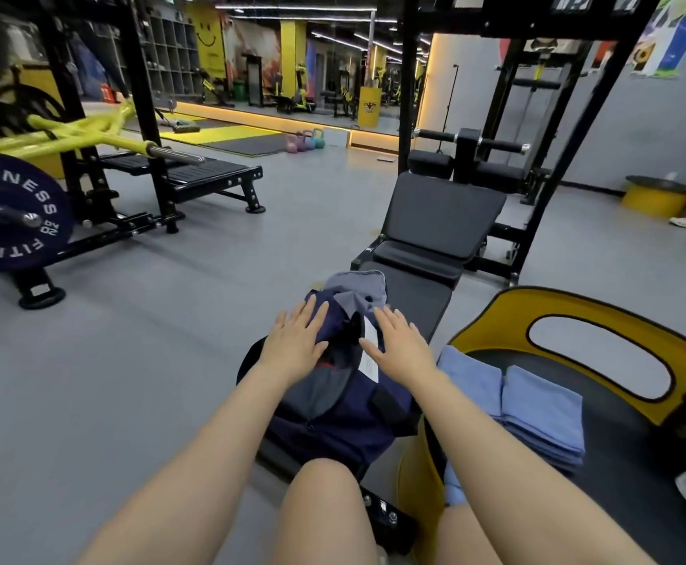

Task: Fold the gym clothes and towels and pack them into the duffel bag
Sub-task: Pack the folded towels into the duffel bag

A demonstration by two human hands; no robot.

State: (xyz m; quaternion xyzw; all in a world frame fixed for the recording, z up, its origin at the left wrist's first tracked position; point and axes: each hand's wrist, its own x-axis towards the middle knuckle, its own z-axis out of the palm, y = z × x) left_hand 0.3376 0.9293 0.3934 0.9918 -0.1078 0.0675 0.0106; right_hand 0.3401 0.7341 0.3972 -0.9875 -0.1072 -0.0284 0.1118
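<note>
two hands (294, 340), one duffel bag (345, 418) — four kettlebells (305, 141)

Both hands flat on the navy duffel bag (333, 401)

The left hand (294, 344) and right hand (402, 348) press the bag on the black table (414, 295), fingers straight. A grey garment (357, 289) lies just beyond the fingertips (partly tucked into the bag's top). Folded blue towels (536, 413) sit right of the right hand's fingers, on a yellow-rimmed seat (577, 316).
</note>
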